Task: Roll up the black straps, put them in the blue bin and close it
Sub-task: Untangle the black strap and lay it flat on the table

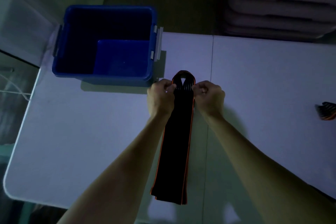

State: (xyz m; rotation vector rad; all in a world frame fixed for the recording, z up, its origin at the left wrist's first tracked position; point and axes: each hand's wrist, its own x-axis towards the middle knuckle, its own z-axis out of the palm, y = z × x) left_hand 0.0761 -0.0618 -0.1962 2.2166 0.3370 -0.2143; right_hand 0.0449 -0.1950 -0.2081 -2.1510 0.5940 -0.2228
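A long black strap (174,143) with orange edges lies flat down the middle of the white table (81,132), its far end curled into a small loop. My left hand (161,94) pinches the left side of that curled end. My right hand (209,94) pinches its right side. The blue bin (109,76) stands open and empty at the table's far left, its grey latches hanging at both sides. A second black strap (326,111) with orange stripes lies bunched at the right edge of view. No lid is in view.
A seam (211,56) runs down the table just right of the strap. Stacked pale plastic items (281,2) stand beyond the table's far right. A white cabinet (21,14) is at the far left. The scene is dim.
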